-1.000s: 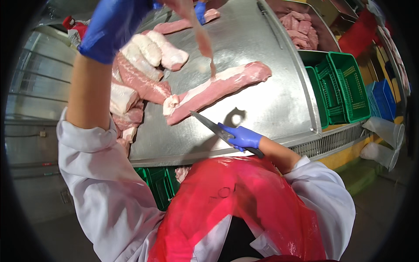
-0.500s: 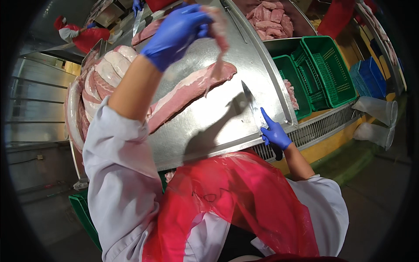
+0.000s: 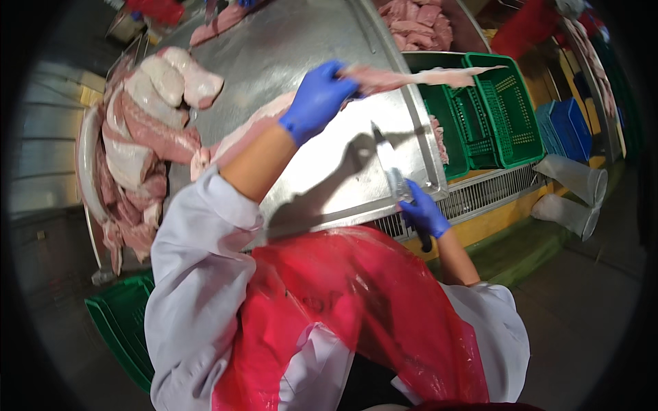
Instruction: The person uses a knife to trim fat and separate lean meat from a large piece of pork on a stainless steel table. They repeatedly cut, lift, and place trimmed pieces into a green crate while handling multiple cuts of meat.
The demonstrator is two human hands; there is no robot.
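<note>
My left hand (image 3: pixel 319 101), in a blue glove, is closed on a long pale strip of meat trimming (image 3: pixel 411 78). The strip stretches out to the right, over the table's edge, its thin tip above the green crates. Beneath my left hand and forearm a long piece of pork loin (image 3: pixel 264 123) lies on the steel table (image 3: pixel 308 198), partly hidden. My right hand (image 3: pixel 426 212), gloved in blue too, grips a knife (image 3: pixel 388 163) by its black handle near the table's front right corner. The blade points away from me, above the steel.
Several pork loins (image 3: pixel 147 137) are piled at the table's left. Green crates (image 3: pixel 517 109) stand right of the table, one with trimmings (image 3: pixel 439 140) in it. Behind them is a heap of meat pieces (image 3: pixel 418 27). Another green crate (image 3: pixel 123 329) sits at lower left; co-workers stand at the far side.
My left hand has come down and nearer, and the strip, which hung down before, now swings out to the right over the crates. The knife stays in my right hand.
</note>
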